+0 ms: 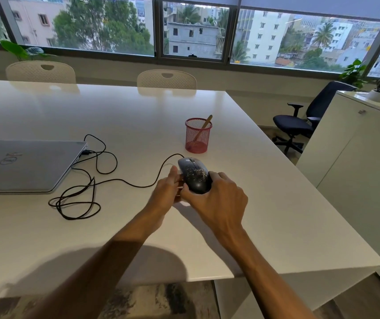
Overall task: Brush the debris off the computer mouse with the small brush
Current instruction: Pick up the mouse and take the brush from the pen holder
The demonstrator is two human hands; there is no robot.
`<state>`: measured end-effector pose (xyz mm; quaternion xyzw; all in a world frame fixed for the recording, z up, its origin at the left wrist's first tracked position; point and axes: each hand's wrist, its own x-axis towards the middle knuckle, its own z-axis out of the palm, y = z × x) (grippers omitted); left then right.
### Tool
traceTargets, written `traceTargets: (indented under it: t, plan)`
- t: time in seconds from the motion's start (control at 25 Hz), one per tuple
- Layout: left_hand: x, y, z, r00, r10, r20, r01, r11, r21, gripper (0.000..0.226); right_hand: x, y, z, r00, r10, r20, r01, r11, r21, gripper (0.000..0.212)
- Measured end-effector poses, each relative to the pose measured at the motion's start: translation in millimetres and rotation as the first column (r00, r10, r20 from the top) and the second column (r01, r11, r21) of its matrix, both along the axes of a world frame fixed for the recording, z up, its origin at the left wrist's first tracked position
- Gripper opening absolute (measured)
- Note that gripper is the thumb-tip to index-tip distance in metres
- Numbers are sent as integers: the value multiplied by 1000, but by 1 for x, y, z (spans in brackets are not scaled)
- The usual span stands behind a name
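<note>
Setting: office, meeting or shared work room on an upper floor.
Evidence, placed from the large white table (138,116):
- on it, at its left: closed grey laptop (25,164) with a black cable (92,180) plugged in;
- on it, towards its right side: red mesh pen cup (197,137);
- behind its far edge: two pale perforated chairs (166,78);
- right of it: black swivel chair (299,120) and white cabinet (350,162);
- beyond it: long window band (193,31) overlooking apartment blocks and trees.

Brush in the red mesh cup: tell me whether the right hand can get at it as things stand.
Probably yes. The brush stands handle-up in the red mesh cup, nothing covering it, just beyond the mouse. But the right hand grips the mouse and must let go first.
</note>
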<state>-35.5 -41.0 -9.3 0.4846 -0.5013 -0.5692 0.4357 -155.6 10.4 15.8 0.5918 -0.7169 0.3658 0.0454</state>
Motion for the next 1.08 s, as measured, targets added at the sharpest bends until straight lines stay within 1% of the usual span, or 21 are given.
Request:
traceTargets:
  t: [0.08, 0.16, 0.28, 0.4, 0.48, 0.56, 0.68, 0.76, 0.84, 0.92, 0.96, 1.08]
  plan:
    - [-3, -2, 5, 976, -45, -212, 69, 992, 109, 62, 5, 4, 2, 1000, 10, -5, -11, 998, -68, 61]
    - [-5, -6, 12, 926, -21, -376, 88, 983, 161, 64, 8, 6, 3, 1000, 28, 9, -26, 989, -146, 64]
    - [-10, -13, 19, 873, 19, -487, 88, 976, 197, 65, 9, 7, 5, 999, 43, -18, -46, 976, -214, 66]
    - [-11, -12, 26, 842, 21, -539, 102, 975, 197, 58, 7, 4, 4, 998, 53, -38, -60, 972, -225, 70]
    - [-12, -13, 27, 842, 7, -540, 101, 980, 171, 55, 6, 2, 5, 995, 76, -60, -88, 970, -227, 75]
    - [-13, -14, 33, 851, -7, -525, 95, 986, 139, 56, 3, 2, 8, 991, 127, -48, -135, 968, -212, 79]
    - [-12, -20, 37, 826, 23, -563, 106, 975, 196, 63, -11, -10, 21, 982, 185, 38, -177, 971, -163, 66]
    - [-12, -25, 36, 799, 61, -598, 101, 967, 233, 63, -26, -30, 29, 968, 231, 103, -209, 960, -184, 55]
    - [-13, -26, 38, 785, 37, -618, 127, 967, 220, 62, -41, -57, 34, 961, 252, 117, -226, 953, -201, 41]
    - [-13, -27, 41, 775, -4, -632, 176, 962, 208, 56, -55, -89, 37, 965, 236, 116, -212, 959, -187, 32]
    - [-12, -26, 42, 775, -21, -631, 192, 960, 204, 57, -61, -105, 38, 967, 223, 127, -200, 965, -168, 28]
    - [-12, -28, 42, 765, -48, -642, 226, 954, 197, 59, -77, -150, 40, 977, 169, 127, -155, 981, -114, 27]
